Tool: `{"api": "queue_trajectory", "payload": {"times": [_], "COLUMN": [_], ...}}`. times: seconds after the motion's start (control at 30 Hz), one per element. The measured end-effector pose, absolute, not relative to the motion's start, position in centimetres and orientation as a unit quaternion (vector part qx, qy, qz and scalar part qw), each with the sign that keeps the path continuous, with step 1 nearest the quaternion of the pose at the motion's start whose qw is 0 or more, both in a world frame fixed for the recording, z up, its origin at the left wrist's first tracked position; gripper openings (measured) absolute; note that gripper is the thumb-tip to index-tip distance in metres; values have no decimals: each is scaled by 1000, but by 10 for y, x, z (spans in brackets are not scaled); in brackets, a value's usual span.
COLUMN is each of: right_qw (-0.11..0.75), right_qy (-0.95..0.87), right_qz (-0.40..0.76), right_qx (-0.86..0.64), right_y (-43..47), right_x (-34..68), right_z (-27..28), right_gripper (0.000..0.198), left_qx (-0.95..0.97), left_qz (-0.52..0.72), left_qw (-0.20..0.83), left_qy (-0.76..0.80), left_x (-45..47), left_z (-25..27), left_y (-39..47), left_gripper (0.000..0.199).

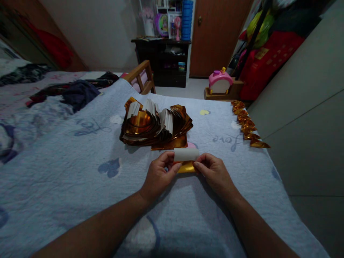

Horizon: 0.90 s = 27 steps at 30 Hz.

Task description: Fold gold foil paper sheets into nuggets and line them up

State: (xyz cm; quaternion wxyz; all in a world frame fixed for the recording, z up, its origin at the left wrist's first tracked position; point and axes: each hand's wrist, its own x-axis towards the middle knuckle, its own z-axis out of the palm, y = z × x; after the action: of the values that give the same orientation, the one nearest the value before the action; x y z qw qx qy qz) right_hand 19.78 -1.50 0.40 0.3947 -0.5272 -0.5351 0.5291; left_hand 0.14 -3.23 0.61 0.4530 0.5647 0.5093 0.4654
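Observation:
Between my two hands is a sheet of gold foil paper (187,167), its white back showing along the curled far edge. My left hand (162,170) pinches its left end between thumb and fingers. At the right end, my right hand (212,168) grips it the same way. Just beyond them lies a thick stack of gold foil paper (139,123), bent and curled, with white undersides showing. A row of folded gold foil pieces (245,123) lies along the right edge of the bed.
The light blue patterned bedspread (80,186) lies under everything. Dark clothes (80,95) are heaped at the left. A wooden chair (142,77) stands past the far edge. Behind are a dark cabinet (162,64), a door (215,39) and a pink toy (220,81). A pale cabinet (309,125) borders the right.

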Motion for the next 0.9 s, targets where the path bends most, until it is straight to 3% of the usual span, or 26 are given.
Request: {"api": "queue_trajectory", "payload": {"times": [0.27, 0.47, 0.63, 0.8, 0.9], "right_qw": [398, 403, 404, 406, 424], "right_qy": [-537, -534, -535, -528, -508], "right_qz": [530, 527, 524, 528, 543], "right_qx": [-522, -524, -525, -527, -517], "right_y": [-16, -16, -16, -16, -16], "right_x": [198, 196, 196, 196, 194], "right_z": [1, 2, 3, 4, 4], "right_gripper": [13, 14, 15, 14, 16], "left_qx": [537, 574, 558, 603, 640], "left_qz": [471, 453, 469, 458, 441], "left_qw": [470, 410, 440, 395, 382], "left_qy": [518, 545, 523, 520, 499], "left_x": [2, 0, 1, 0, -2], "left_z": [5, 3, 4, 4, 4], "left_y": [-32, -31, -32, -31, -28], "left_gripper": [42, 20, 40, 4, 11]}}
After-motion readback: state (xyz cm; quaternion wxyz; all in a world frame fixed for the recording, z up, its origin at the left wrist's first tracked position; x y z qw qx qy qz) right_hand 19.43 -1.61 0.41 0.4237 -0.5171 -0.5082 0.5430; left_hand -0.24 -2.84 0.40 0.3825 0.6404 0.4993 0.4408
